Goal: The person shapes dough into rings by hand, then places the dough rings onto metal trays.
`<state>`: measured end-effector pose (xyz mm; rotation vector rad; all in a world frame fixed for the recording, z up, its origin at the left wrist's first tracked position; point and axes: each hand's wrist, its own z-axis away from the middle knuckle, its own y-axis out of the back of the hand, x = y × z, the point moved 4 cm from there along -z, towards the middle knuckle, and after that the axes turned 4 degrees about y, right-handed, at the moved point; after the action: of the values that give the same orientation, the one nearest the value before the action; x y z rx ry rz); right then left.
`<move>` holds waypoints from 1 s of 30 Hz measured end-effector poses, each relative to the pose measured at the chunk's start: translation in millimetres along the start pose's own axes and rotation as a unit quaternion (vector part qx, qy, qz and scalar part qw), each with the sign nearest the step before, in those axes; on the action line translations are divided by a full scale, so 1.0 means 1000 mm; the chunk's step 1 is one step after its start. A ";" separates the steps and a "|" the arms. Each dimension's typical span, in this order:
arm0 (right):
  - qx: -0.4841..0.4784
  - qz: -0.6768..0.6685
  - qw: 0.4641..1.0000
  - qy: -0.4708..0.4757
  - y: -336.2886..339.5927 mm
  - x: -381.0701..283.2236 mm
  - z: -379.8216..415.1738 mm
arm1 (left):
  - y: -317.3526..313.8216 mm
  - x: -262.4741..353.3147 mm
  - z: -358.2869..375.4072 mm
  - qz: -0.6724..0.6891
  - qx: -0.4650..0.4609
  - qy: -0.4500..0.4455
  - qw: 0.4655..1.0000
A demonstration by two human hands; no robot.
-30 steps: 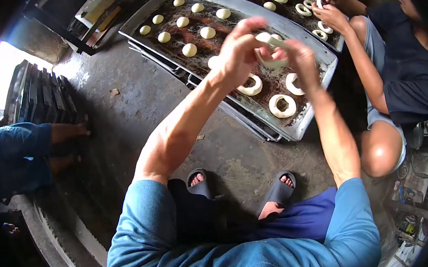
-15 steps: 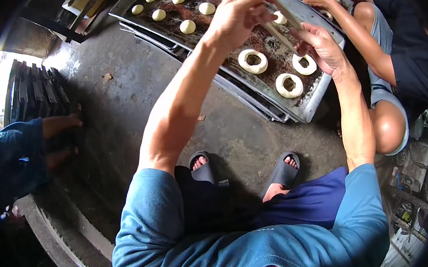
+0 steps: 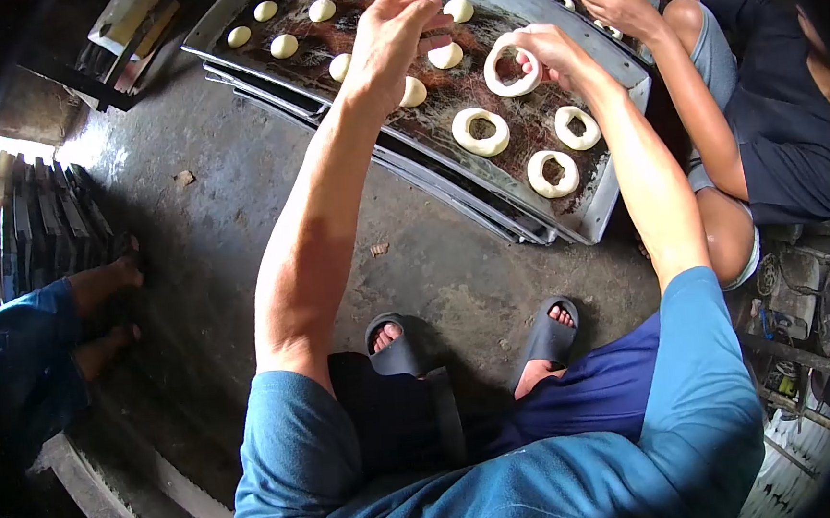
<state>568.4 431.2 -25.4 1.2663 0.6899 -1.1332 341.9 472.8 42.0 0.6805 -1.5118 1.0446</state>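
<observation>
My right hand [image 3: 557, 54] grips a pale dough ring [image 3: 496, 82] by its right side, above the dark baking tray [image 3: 600, 209]. My left hand [image 3: 394, 47] is over the middle of the tray with its fingers apart and nothing in it. Three other dough rings lie on the tray below the held one: one at the left [image 3: 480, 132], one at the right [image 3: 577, 128] and one nearest the front edge [image 3: 552, 174]. Several round dough balls [image 3: 445, 56] sit around and beyond my left hand.
More trays [image 3: 449, 195] are stacked underneath. At the right a person [image 3: 713, 113] crouches with their hands at another tray's dough rings. Another person's legs [image 3: 99, 281] show at the left, near upright dark trays [image 3: 47, 222]. My sandalled feet [image 3: 394, 347] stand on the floor.
The dough ring stretched between both hands has come away from my left hand, which moved left and down. My right hand now holds the ring, rounder and further left. The view has shifted slightly.
</observation>
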 end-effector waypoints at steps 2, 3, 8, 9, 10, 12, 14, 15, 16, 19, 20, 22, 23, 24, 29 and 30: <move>-0.006 0.003 1.000 -0.001 0.000 0.023 -0.007 | 0.002 0.004 0.000 0.039 0.046 0.000 0.998; -0.018 0.001 1.000 -0.021 0.005 0.056 -0.023 | 0.005 0.001 0.000 0.039 0.044 -0.001 0.998; 0.098 0.199 0.972 -0.080 0.034 0.049 -0.025 | 0.007 0.009 0.012 0.015 0.007 -0.087 0.996; 0.115 0.205 0.967 -0.094 0.041 0.047 -0.033 | 0.007 0.011 0.012 0.013 0.003 -0.088 0.996; 0.124 0.235 0.961 -0.070 0.044 0.041 -0.039 | 0.007 0.009 0.012 0.007 0.004 -0.074 0.997; 0.108 0.261 0.957 -0.067 0.046 0.051 -0.057 | 0.003 0.003 0.013 -0.008 -0.003 -0.041 0.999; 0.137 0.313 0.939 -0.025 0.036 0.064 -0.075 | 0.003 -0.006 0.016 -0.028 -0.012 -0.019 0.999; 0.135 0.312 0.940 -0.021 0.034 0.069 -0.078 | 0.003 -0.009 0.015 -0.060 -0.021 -0.018 0.998; 0.158 0.277 0.948 0.014 0.026 0.060 -0.067 | 0.003 -0.012 0.017 -0.078 -0.025 -0.019 0.996; 0.136 0.155 0.973 0.105 0.011 0.029 -0.037 | -0.005 -0.020 0.025 -0.151 -0.022 -0.006 0.988; 0.111 0.052 0.985 0.121 0.005 0.017 -0.018 | -0.010 -0.027 0.020 -0.201 -0.024 -0.006 0.979; 0.067 -0.096 0.981 0.153 -0.005 -0.013 0.024 | -0.021 -0.047 0.013 -0.252 -0.039 0.021 0.967; 0.049 -0.140 0.974 0.169 -0.010 -0.027 0.043 | -0.036 -0.039 0.024 -0.158 -0.050 0.071 0.984; 0.044 -0.190 0.964 0.178 -0.013 -0.036 0.056 | -0.042 -0.047 0.021 -0.099 -0.083 0.060 0.990; 0.060 -0.228 0.953 0.192 -0.003 -0.042 0.093 | -0.072 -0.034 0.018 -0.057 -0.095 -0.043 0.993; 0.060 -0.217 0.955 0.193 0.001 -0.044 0.095 | -0.077 -0.034 0.019 -0.089 -0.073 -0.042 0.992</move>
<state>538.3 351.8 35.6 1.5040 1.2546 -1.3072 407.0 418.1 28.1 0.7487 -1.5526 0.7707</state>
